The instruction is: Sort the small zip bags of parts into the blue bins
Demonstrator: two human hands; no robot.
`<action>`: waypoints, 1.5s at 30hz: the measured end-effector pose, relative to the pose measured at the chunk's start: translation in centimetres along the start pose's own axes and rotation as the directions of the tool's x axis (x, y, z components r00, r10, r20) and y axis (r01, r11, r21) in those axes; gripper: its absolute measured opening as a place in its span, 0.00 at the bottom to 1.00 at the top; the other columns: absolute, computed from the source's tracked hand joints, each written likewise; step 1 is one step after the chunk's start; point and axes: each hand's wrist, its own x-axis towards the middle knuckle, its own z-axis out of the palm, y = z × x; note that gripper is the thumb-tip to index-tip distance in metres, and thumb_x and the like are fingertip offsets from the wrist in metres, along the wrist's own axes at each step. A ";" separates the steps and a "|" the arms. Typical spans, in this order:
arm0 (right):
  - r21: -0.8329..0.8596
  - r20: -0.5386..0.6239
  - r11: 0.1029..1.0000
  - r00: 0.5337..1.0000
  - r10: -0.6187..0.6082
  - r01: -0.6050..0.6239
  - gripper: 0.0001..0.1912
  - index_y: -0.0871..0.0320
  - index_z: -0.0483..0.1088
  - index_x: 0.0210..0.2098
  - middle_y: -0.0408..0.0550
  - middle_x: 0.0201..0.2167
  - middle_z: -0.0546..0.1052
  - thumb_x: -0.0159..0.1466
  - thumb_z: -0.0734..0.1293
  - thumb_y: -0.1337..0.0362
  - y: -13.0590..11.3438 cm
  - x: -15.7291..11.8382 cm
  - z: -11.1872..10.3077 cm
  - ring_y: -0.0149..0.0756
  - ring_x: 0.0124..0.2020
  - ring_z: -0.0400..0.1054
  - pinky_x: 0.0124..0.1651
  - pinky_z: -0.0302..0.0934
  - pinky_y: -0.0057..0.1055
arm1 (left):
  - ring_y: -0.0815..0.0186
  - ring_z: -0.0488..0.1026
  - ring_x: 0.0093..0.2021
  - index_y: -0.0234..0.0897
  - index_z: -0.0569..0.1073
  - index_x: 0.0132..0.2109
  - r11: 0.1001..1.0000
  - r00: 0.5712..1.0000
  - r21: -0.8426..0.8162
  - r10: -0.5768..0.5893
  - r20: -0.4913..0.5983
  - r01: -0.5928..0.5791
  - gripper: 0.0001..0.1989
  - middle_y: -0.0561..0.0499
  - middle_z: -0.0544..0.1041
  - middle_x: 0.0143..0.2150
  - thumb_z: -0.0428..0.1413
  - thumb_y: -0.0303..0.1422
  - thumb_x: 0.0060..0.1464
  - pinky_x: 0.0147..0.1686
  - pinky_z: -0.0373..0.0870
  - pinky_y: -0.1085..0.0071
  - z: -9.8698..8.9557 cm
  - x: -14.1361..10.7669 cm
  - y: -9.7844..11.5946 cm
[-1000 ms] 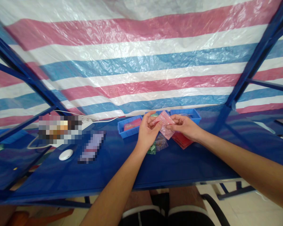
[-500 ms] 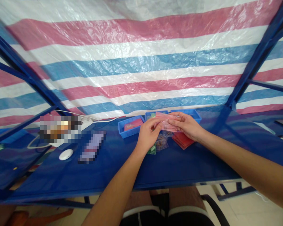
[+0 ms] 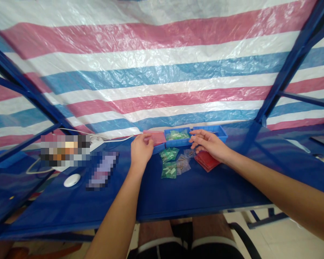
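Note:
My left hand point(image 3: 141, 150) is closed on pink translucent plastic bags point(image 3: 157, 137), held over the left blue bin point(image 3: 158, 148). My right hand point(image 3: 208, 144) is open, fingers slightly curled and apart, in front of the right blue bin point(image 3: 223, 136). Below it lies a stack of red packets point(image 3: 207, 162). Between my hands, green bags point(image 3: 169, 169) and clear bags point(image 3: 183, 163) of small metal parts lie on the table. More green bags point(image 3: 175, 135) fill the middle blue bin point(image 3: 177, 142).
A round white case point(image 3: 72, 180) and a pixelated flat object point(image 3: 102, 171) lie to the left on the blue table point(image 3: 205, 196). Behind them are a white cable point(image 3: 118, 139) and another pixelated item point(image 3: 66, 149). A striped plastic sheet point(image 3: 162, 79) hangs at the back.
My hands have parted. My left hand has moved left with the pink bags to the left bin. My right hand has let go of them. The green bags now show fully.

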 end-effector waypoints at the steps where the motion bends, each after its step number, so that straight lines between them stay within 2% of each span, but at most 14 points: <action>1: -0.008 0.005 1.000 1.000 -0.008 0.008 0.23 0.53 0.75 0.52 0.48 0.41 0.81 0.61 0.78 0.52 0.1 0.0 -0.1 0.34 0.34 0.77 0.30 0.72 0.27 | 0.53 0.80 0.50 0.37 0.83 0.50 0.999 1.000 0.045 -0.022 -0.002 0.022 0.15 0.42 0.84 0.51 0.56 0.32 0.59 0.57 0.72 0.60 -0.3 0.1 -0.2; 7: -0.023 -0.007 1.000 1.000 -0.010 0.010 0.23 0.54 0.75 0.52 0.48 0.40 0.81 0.61 0.78 0.51 -0.3 -0.1 0.1 0.34 0.33 0.76 0.29 0.72 0.27 | 0.44 0.76 0.53 0.43 0.84 0.47 0.967 0.990 0.229 -0.127 0.061 0.110 0.15 0.41 0.85 0.47 0.55 0.40 0.63 0.57 0.67 0.46 -1.2 0.0 -1.2; 13: -0.050 0.014 0.999 1.000 -0.019 0.019 0.24 0.53 0.75 0.52 0.48 0.40 0.81 0.62 0.77 0.48 -0.2 0.0 0.2 0.35 0.32 0.76 0.29 0.70 0.29 | 0.37 0.68 0.59 0.48 0.85 0.45 0.963 0.981 0.242 -0.152 0.117 0.120 0.15 0.39 0.79 0.54 0.56 0.45 0.63 0.55 0.65 0.37 -0.8 -0.3 -1.5; 16: -0.186 0.037 0.977 0.995 -0.098 0.103 0.25 0.52 0.75 0.53 0.47 0.37 0.81 0.62 0.76 0.46 0.0 0.0 -0.1 0.38 0.33 0.76 0.31 0.71 0.32 | 0.36 0.64 0.63 0.51 0.85 0.45 0.955 0.985 0.259 -0.165 0.058 0.145 0.13 0.40 0.73 0.61 0.58 0.45 0.62 0.58 0.64 0.36 -0.8 -0.7 -1.1; 18: -0.360 0.074 0.909 0.978 -0.197 0.211 0.24 0.51 0.76 0.53 0.47 0.36 0.81 0.62 0.77 0.47 -0.1 -0.4 -0.2 0.42 0.34 0.77 0.36 0.72 0.37 | 0.37 0.60 0.66 0.50 0.85 0.45 0.952 0.993 0.284 -0.119 0.002 0.114 0.12 0.42 0.70 0.65 0.58 0.43 0.62 0.61 0.61 0.36 -0.9 -0.9 -0.7; 21: -0.569 0.239 0.726 0.923 -0.302 0.386 0.20 0.47 0.80 0.52 0.50 0.43 0.84 0.62 0.77 0.51 -0.7 -1.1 0.0 0.50 0.44 0.79 0.51 0.72 0.46 | 0.40 0.59 0.68 0.46 0.84 0.47 0.955 0.999 0.296 -0.008 -0.050 0.022 0.13 0.42 0.70 0.66 0.56 0.41 0.64 0.63 0.61 0.40 -1.0 -1.0 -0.1; 24: -0.588 0.489 0.604 0.832 -0.263 0.537 0.20 0.45 0.81 0.54 0.50 0.53 0.82 0.63 0.77 0.53 -1.0 -1.8 0.6 0.53 0.56 0.76 0.64 0.66 0.49 | 0.47 0.69 0.60 0.42 0.83 0.50 0.973 0.993 0.202 0.112 0.024 -0.114 0.16 0.41 0.77 0.56 0.52 0.40 0.67 0.61 0.66 0.51 -0.8 -0.9 0.2; 28: -0.540 0.667 0.544 0.721 -0.188 0.642 0.25 0.41 0.80 0.58 0.47 0.59 0.80 0.61 0.79 0.52 -0.8 -2.3 1.2 0.50 0.62 0.72 0.69 0.61 0.47 | 0.54 0.77 0.41 0.40 0.83 0.44 0.972 0.966 0.111 0.184 0.180 -0.206 0.19 0.43 0.82 0.41 0.50 0.43 0.69 0.49 0.70 0.62 -0.3 -1.0 0.4; 30: -0.519 0.712 0.528 0.681 -0.168 0.673 0.25 0.41 0.80 0.58 0.46 0.59 0.81 0.61 0.79 0.52 -0.7 -2.4 1.3 0.49 0.62 0.73 0.71 0.59 0.48 | 0.53 0.77 0.40 0.40 0.84 0.39 0.970 0.964 0.144 0.166 0.208 -0.198 0.20 0.42 0.83 0.40 0.51 0.45 0.68 0.46 0.69 0.61 0.0 -1.2 0.4; 33: -0.502 0.750 0.505 0.644 -0.150 0.702 0.21 0.42 0.81 0.56 0.47 0.58 0.81 0.64 0.77 0.53 -0.7 -2.2 1.4 0.49 0.59 0.75 0.71 0.58 0.50 | 0.50 0.79 0.43 0.41 0.85 0.41 0.966 0.965 0.174 0.155 0.210 -0.193 0.21 0.41 0.84 0.44 0.50 0.46 0.69 0.46 0.69 0.60 0.2 -1.4 0.3; 37: -0.479 0.752 0.529 0.639 -0.165 0.700 0.14 0.43 0.83 0.51 0.46 0.53 0.84 0.66 0.75 0.58 -1.0 -2.0 1.4 0.46 0.53 0.77 0.68 0.61 0.48 | 0.53 0.78 0.41 0.42 0.85 0.45 0.961 0.973 0.188 0.173 0.154 -0.201 0.21 0.42 0.83 0.41 0.49 0.46 0.70 0.45 0.69 0.62 0.2 -1.5 0.4; 40: -0.489 0.743 0.509 0.644 -0.182 0.708 0.12 0.45 0.83 0.50 0.45 0.50 0.85 0.69 0.72 0.62 -1.0 -2.1 1.6 0.44 0.52 0.77 0.64 0.65 0.44 | 0.57 0.76 0.40 0.40 0.83 0.41 0.952 0.961 0.135 0.267 0.079 -0.276 0.20 0.44 0.80 0.37 0.49 0.44 0.71 0.45 0.69 0.64 0.2 -1.5 1.0; 43: -0.555 0.724 0.419 0.666 -0.182 0.718 0.13 0.50 0.80 0.52 0.47 0.48 0.85 0.70 0.68 0.65 -0.9 -2.4 1.7 0.43 0.51 0.76 0.59 0.68 0.42 | 0.58 0.75 0.42 0.37 0.81 0.39 0.906 0.906 0.006 0.423 0.029 -0.423 0.19 0.44 0.79 0.37 0.50 0.41 0.71 0.47 0.70 0.63 0.5 -1.8 2.2; 45: -0.622 0.680 0.361 0.708 -0.192 0.695 0.13 0.52 0.79 0.52 0.49 0.46 0.85 0.71 0.67 0.66 -0.6 -2.4 1.5 0.43 0.48 0.77 0.56 0.70 0.41 | 0.58 0.75 0.43 0.37 0.80 0.41 0.856 0.859 -0.096 0.512 0.010 -0.509 0.16 0.44 0.79 0.38 0.51 0.39 0.71 0.49 0.71 0.62 0.9 -2.3 3.1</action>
